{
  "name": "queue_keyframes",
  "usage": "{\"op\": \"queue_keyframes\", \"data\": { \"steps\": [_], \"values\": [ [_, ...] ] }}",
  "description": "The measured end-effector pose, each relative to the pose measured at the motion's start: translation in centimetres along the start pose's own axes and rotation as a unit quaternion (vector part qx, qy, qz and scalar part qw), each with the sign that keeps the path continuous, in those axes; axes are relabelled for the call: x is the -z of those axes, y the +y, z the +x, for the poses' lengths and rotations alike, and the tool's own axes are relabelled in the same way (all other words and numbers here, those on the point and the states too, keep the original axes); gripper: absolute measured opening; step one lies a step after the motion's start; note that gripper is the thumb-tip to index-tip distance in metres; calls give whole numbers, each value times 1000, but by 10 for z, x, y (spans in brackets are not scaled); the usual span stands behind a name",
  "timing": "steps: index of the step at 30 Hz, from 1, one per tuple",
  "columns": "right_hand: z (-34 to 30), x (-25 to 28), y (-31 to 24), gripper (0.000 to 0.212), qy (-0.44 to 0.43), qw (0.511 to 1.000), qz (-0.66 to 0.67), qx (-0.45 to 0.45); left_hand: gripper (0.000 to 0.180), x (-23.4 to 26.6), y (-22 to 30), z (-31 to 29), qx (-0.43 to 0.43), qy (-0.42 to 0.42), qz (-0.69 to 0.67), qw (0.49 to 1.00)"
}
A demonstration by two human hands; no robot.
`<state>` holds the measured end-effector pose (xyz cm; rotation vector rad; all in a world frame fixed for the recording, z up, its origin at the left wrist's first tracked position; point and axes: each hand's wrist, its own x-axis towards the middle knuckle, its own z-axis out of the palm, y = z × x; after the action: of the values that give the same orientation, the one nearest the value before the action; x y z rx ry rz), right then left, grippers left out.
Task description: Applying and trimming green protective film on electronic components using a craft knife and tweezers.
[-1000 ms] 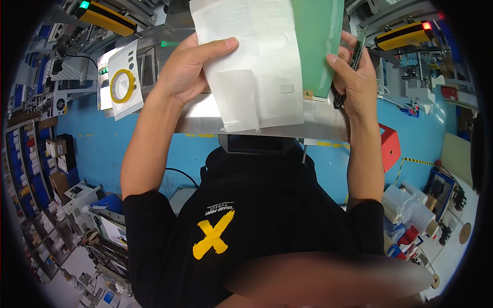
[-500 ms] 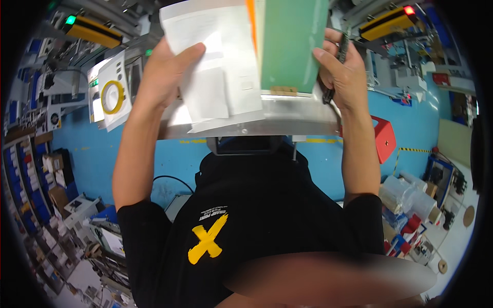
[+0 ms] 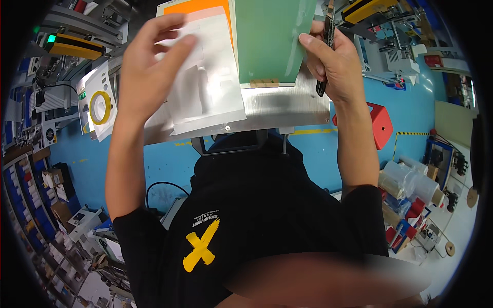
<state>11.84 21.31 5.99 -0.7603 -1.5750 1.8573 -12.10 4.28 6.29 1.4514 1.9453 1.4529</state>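
Observation:
My left hand (image 3: 154,69) is raised over white paper sheets (image 3: 218,77), fingers apart and bent, holding nothing; motion blurs it a little. The sheets lie partly on an orange sheet (image 3: 192,7) and partly on the metal tabletop (image 3: 280,108). Beside them lies a green board (image 3: 272,41) with a strip of brown tape (image 3: 264,82) at its near edge. My right hand (image 3: 336,64) is closed around a slim black utility knife (image 3: 328,38). Its thumb tip meets the board's right edge.
A yellow tape roll (image 3: 101,108) rests on a white panel left of the table. Yellow sensor bars (image 3: 77,47) flank the worktop. A red stool-like object (image 3: 379,126) stands on the blue floor to the right, with plastic-wrapped rolls (image 3: 405,179) further back.
My left hand has let go of the white sheets and lifted off them. The sheets now lie lower, showing more orange sheet. The view has shifted; my right hand still holds the knife.

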Motion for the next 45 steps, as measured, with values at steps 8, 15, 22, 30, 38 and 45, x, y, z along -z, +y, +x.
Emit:
{"op": "queue_keyframes", "data": {
  "steps": [8, 15, 22, 30, 38, 45],
  "values": [
    [-4, -2, -5, 24, -9, 1000, 6, 0, 44, -31, 23, 74, 61, -353, -270, 894],
    [-4, 2, 0, 26, -15, 1000, 9, 1, 49, -49, 31, 81, 150, -360, -330, 860],
    [-6, 3, -2, 25, -10, 1000, -1, -1, 51, -50, 28, 79, 142, -362, -345, 854],
    [-50, -2, -9, 21, 44, 990, -124, 42, 26, -37, 53, 38, 47, -363, -173, 914],
    [-130, -5, 14, 15, 88, 994, -29, -53, 36, -58, 63, -27, -329, -316, -9, 890],
    [-164, -14, 38, 17, 113, 987, -11, -110, 29, -76, 41, -84, -415, -223, 139, 871]
  ]
}}
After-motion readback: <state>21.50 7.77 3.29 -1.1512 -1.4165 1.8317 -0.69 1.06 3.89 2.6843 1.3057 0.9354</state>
